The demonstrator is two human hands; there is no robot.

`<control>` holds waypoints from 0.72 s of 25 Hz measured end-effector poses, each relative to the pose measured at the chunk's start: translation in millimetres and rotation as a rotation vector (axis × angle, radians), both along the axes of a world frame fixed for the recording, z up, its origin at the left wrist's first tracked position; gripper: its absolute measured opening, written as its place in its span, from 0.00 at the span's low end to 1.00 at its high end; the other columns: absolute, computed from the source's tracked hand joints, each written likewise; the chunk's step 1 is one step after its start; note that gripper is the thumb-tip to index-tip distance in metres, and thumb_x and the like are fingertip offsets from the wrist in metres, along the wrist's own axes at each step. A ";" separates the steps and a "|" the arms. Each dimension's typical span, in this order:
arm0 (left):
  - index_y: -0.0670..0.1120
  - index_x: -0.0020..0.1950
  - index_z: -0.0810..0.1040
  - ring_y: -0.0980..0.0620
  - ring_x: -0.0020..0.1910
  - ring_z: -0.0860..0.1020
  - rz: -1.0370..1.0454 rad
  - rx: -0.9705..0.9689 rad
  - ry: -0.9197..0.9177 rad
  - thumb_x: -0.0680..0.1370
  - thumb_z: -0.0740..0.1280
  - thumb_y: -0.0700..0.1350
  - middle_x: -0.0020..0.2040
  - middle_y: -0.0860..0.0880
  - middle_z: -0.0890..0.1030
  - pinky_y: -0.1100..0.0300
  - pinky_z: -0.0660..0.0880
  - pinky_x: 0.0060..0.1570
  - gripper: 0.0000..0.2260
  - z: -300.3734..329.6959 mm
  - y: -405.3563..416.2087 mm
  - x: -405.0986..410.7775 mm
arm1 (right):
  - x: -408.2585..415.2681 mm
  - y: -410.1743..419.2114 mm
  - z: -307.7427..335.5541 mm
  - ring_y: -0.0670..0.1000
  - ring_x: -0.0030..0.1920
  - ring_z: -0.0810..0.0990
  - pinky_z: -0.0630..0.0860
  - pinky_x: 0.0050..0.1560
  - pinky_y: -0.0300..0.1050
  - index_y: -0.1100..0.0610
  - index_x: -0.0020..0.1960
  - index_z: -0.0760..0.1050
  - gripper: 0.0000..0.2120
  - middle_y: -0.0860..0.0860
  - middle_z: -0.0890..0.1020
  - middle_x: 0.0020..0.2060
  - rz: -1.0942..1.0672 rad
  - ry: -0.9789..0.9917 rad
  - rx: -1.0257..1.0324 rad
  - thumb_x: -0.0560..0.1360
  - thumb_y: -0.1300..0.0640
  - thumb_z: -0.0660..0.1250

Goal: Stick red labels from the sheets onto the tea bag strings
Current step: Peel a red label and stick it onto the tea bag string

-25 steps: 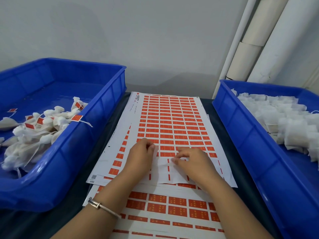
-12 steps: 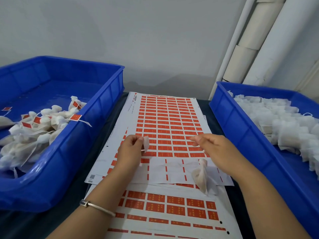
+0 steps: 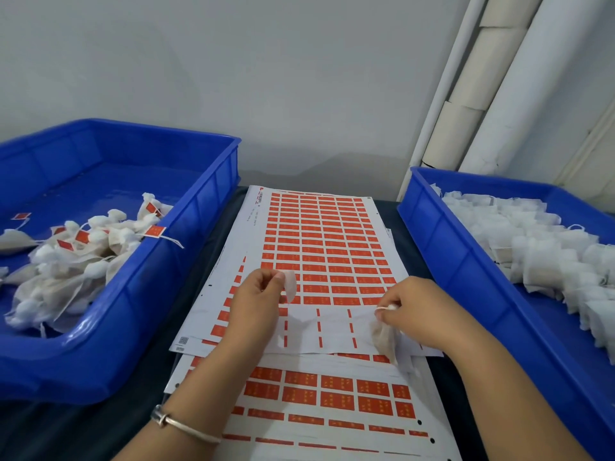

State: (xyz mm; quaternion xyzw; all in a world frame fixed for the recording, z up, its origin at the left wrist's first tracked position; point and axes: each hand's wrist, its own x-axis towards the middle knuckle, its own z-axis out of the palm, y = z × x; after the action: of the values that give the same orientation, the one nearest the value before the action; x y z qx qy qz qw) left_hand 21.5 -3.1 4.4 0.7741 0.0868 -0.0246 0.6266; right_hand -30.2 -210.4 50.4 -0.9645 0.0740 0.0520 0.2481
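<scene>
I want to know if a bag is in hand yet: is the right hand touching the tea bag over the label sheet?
Touching. The head view shows the right hand pinching the tea bag by its top, the bag hanging below the fingertips.

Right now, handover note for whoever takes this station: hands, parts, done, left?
Left hand: pinches a peeled label, pale back showing, above the top sheet.
Right hand: pinches the top of a tea bag that hangs onto the sheet.
Done: labelled bags sit in the left bin; the top sheet's near rows are stripped.
Left: stick this label on the string; the right bin holds many unlabelled bags.
</scene>
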 end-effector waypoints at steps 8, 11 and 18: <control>0.54 0.43 0.76 0.53 0.39 0.79 -0.003 -0.154 0.076 0.78 0.63 0.50 0.39 0.53 0.79 0.66 0.76 0.36 0.05 4.8 -12.8 -20.4 | -3.3 3.1 17.9 0.39 0.42 0.80 0.71 0.32 0.26 0.49 0.43 0.83 0.08 0.34 0.80 0.37 0.106 -0.138 0.130 0.74 0.48 0.67; 0.53 0.44 0.78 0.52 0.40 0.82 -0.023 -0.337 0.098 0.78 0.65 0.47 0.40 0.51 0.81 0.64 0.79 0.38 0.05 12.6 -22.8 -29.8 | -8.5 12.2 29.7 0.33 0.42 0.79 0.71 0.35 0.26 0.37 0.38 0.81 0.09 0.30 0.80 0.35 0.106 -0.202 0.233 0.71 0.52 0.72; 0.43 0.47 0.80 0.49 0.42 0.84 -0.138 -0.616 0.165 0.78 0.63 0.42 0.40 0.46 0.84 0.61 0.80 0.42 0.07 22.7 -26.5 -42.6 | -15.9 30.4 39.5 0.40 0.37 0.82 0.74 0.35 0.25 0.41 0.35 0.80 0.11 0.37 0.82 0.35 0.242 -0.219 0.363 0.72 0.55 0.72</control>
State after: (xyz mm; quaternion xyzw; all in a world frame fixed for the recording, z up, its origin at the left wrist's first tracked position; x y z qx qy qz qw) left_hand -21.1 -29.7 27.1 0.5476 0.0732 -0.1546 0.8190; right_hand -46.1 -180.0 89.9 -0.9058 -0.0799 -0.0112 0.4160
